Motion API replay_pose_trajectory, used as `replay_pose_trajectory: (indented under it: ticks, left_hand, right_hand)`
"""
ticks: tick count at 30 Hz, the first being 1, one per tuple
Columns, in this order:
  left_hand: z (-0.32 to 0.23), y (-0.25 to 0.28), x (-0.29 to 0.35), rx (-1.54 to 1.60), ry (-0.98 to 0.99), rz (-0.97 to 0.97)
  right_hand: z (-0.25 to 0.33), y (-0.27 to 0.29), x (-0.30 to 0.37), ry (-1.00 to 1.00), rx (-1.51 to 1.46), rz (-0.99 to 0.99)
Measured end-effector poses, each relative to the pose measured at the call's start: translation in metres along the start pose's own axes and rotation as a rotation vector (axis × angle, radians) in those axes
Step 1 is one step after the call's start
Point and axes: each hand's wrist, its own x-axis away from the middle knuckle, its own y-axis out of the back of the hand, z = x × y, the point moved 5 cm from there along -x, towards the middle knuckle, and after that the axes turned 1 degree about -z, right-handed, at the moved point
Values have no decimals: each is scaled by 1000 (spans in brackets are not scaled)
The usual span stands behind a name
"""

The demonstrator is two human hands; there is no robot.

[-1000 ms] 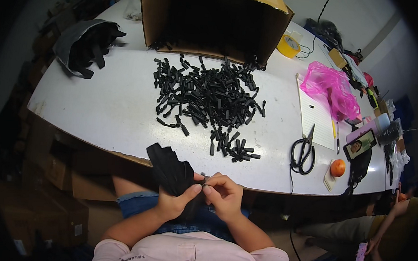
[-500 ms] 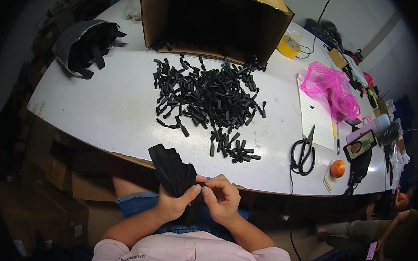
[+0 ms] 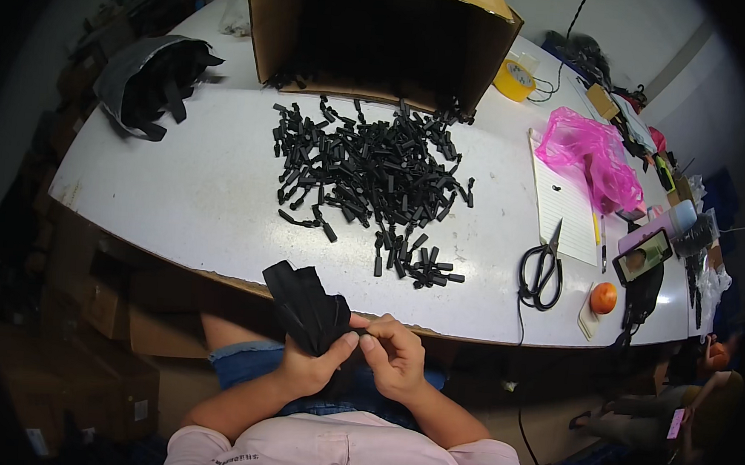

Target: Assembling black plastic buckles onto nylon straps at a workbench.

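Observation:
Over my lap, just off the table's front edge, my left hand (image 3: 308,372) is closed around a fanned bundle of black fabric strips (image 3: 304,303). My right hand (image 3: 399,360) meets it at the fingertips, its thumb and forefinger pinching a small dark piece (image 3: 360,331) between the two hands. Fingers hide most of that piece, so its kind does not show. Beyond my hands, a heap of small black cord pulls (image 3: 368,168) with rod-like ends lies loose on the white table (image 3: 178,195).
An open cardboard box (image 3: 274,35) lies behind the heap. At left sits a grey bag (image 3: 126,81) of black strips. To the right are black scissors (image 3: 542,277), a notepad (image 3: 573,232), a pink plastic bag (image 3: 590,156), yellow tape (image 3: 514,81), an orange fruit (image 3: 603,298) and a phone (image 3: 644,256).
The bundle of strips has turned and folded slightly in my left hand. My fingertips stay together with a small shift. At the lower right, another person has moved a little.

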Motion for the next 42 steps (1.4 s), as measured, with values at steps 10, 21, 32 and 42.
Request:
replay_pose_trajectory:
  ticks: [10, 21, 32, 42]
  left_hand:
    - [7, -2, 2, 43, 157, -25]
    - [12, 4, 4, -98, 51, 83]
    - [21, 6, 8, -128, 83, 34]
    - [14, 6, 4, -81, -6, -19]
  right_hand:
    - [10, 3, -3, 157, 164, -35]
    - [-6, 3, 6, -324, -287, 16]
    - [21, 11, 0, 302, 188, -65]
    - [30, 15, -14, 96, 260, 106]
